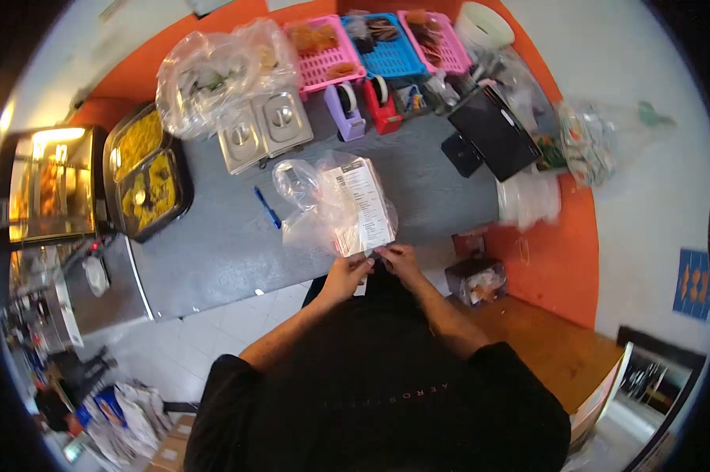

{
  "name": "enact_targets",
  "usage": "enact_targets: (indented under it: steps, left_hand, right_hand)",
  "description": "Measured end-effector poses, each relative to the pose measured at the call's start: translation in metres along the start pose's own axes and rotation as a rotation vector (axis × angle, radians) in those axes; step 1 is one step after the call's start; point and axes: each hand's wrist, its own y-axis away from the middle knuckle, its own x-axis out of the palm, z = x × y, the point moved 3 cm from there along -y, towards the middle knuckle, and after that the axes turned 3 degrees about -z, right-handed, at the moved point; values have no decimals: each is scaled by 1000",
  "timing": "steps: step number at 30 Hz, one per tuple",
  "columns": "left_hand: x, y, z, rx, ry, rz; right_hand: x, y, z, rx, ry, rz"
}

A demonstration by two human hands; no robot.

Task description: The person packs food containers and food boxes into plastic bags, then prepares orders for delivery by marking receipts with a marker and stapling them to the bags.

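A clear plastic bag [312, 208] lies on the grey counter in front of me, with a white printed receipt [364, 200] on its right part. My left hand [349, 275] is at the receipt's lower edge, its fingers closed together. Beside it on the right, my right hand [402, 263] is closed at the receipt's lower right corner. The two hands nearly touch. What the fingertips pinch is too small to make out. A blue pen [267, 208] lies left of the bag.
Behind the bag stand a purple tape dispenser [345, 112], a red one [382, 106], lidded metal containers [264, 130] and colored baskets [390, 51]. A black screen [493, 132] is at right, a black food tray [146, 169] at left. The counter's front edge [237, 297] runs near my body.
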Motion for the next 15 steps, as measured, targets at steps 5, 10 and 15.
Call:
enact_targets:
  steps: [5,10,15]
  left_hand:
    - [-10,62,-117,512,-872,-5]
    - [-51,33,-165,702,-1714,-507]
    - [-16,44,-197,713,-1463,-136]
  right_hand:
    - [-2,-14,8,-295,247,-109]
    - [-14,3,17,-130,522,-72]
    - [-15,108,99,-760,711,-326]
